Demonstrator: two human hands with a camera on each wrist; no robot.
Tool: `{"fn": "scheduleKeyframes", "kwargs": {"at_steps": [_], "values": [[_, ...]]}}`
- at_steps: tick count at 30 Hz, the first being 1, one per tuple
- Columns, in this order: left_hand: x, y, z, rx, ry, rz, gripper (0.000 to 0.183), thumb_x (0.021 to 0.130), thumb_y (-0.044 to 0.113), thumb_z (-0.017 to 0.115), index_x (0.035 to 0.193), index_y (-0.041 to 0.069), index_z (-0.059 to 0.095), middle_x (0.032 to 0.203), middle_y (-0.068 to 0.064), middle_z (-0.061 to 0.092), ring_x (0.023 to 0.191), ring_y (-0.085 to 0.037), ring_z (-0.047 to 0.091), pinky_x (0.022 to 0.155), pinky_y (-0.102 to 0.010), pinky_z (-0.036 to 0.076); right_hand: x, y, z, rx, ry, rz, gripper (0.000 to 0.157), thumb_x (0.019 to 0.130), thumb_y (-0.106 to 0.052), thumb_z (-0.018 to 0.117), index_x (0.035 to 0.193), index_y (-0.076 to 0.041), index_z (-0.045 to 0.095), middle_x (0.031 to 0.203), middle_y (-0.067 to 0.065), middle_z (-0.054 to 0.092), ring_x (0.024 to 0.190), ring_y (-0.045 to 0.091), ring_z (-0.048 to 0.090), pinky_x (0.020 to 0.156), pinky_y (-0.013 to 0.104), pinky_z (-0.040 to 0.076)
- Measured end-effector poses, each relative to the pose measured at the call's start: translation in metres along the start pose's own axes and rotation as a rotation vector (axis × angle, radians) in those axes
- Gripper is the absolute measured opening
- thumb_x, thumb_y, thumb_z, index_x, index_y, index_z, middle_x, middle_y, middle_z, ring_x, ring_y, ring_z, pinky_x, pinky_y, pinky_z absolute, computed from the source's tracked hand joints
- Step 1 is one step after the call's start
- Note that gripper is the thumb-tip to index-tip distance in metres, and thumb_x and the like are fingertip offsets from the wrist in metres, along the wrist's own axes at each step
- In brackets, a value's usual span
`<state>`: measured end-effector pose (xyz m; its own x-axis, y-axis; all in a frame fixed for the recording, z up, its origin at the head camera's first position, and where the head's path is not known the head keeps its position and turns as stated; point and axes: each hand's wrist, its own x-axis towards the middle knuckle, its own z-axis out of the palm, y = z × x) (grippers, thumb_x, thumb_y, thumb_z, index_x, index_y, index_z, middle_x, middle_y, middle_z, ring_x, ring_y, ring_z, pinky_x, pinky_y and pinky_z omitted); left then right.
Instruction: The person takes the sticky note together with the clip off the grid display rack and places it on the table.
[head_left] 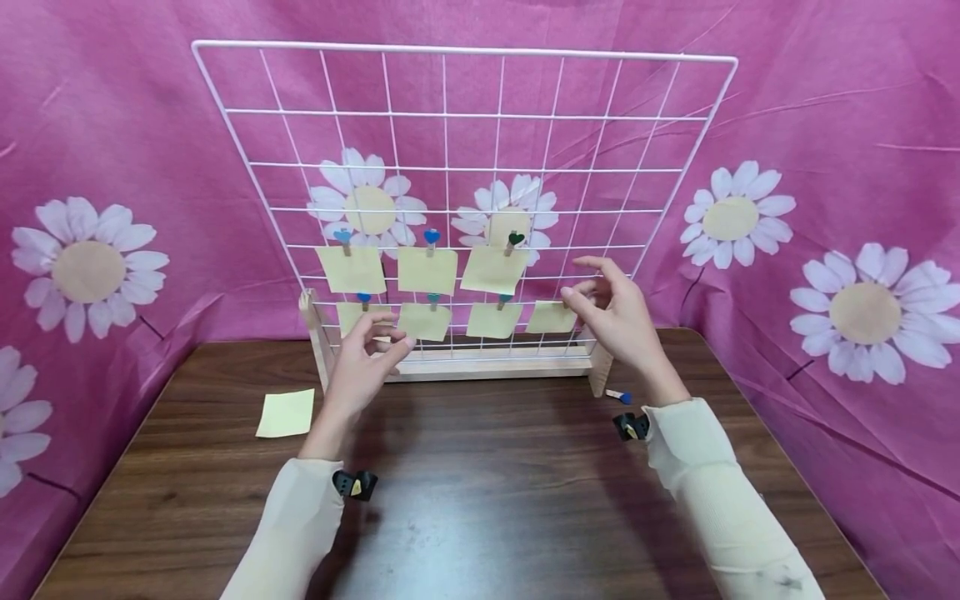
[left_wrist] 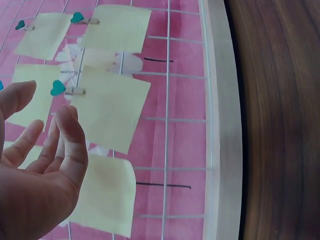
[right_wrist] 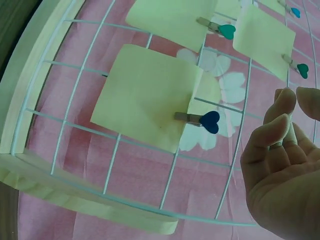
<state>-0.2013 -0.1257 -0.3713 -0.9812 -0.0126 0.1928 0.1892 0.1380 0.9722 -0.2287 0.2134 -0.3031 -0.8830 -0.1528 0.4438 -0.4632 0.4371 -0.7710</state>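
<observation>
A white wire grid (head_left: 472,169) in a wooden stand bears two rows of pale yellow sticky notes fastened by small heart-topped clothespins. My right hand (head_left: 618,312) hovers at the lower row's rightmost note (right_wrist: 145,97), fingers loosely bent and holding nothing. A dark blue heart clothespin (right_wrist: 207,121) pins that note; in the head view the hand hides it. My left hand (head_left: 360,367) hangs in front of the lower row's leftmost note (head_left: 351,317), fingers relaxed and empty. Near its fingers in the left wrist view is a teal heart clothespin (left_wrist: 58,88).
A loose sticky note (head_left: 286,413) lies on the brown wooden table (head_left: 465,483), left of the stand. Beside the right wooden foot (head_left: 600,371) lies a blue heart clothespin (head_left: 620,397). Pink flowered cloth (head_left: 847,125) hangs behind and at both sides.
</observation>
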Motion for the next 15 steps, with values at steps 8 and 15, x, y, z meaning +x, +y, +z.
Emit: {"fn": "scheduleKeyframes", "kwargs": {"at_steps": [8, 15], "values": [[0.006, 0.007, 0.016, -0.021, -0.029, 0.032, 0.046, 0.094, 0.013, 0.073, 0.135, 0.0, 0.055, 0.119, -0.023, 0.06, 0.088, -0.022, 0.064, 0.065, -0.027, 0.057, 0.008, -0.01, 0.005, 0.03, 0.01, -0.005, 0.04, 0.099, -0.013, 0.067, 0.137, -0.003, 0.056, 0.094, 0.017, 0.071, 0.056, 0.019, 0.063, 0.051, 0.024, 0.05], [0.016, 0.021, 0.031, -0.051, -0.063, 0.071, 0.042, 0.096, 0.013, 0.071, 0.134, 0.004, 0.057, 0.115, -0.017, 0.063, 0.082, -0.02, 0.065, 0.064, -0.033, 0.058, 0.02, -0.021, 0.011, 0.034, 0.029, -0.022, 0.034, 0.097, -0.014, 0.07, 0.127, -0.002, 0.062, 0.097, 0.018, 0.072, 0.055, 0.018, 0.063, 0.047, 0.023, 0.046]]}}
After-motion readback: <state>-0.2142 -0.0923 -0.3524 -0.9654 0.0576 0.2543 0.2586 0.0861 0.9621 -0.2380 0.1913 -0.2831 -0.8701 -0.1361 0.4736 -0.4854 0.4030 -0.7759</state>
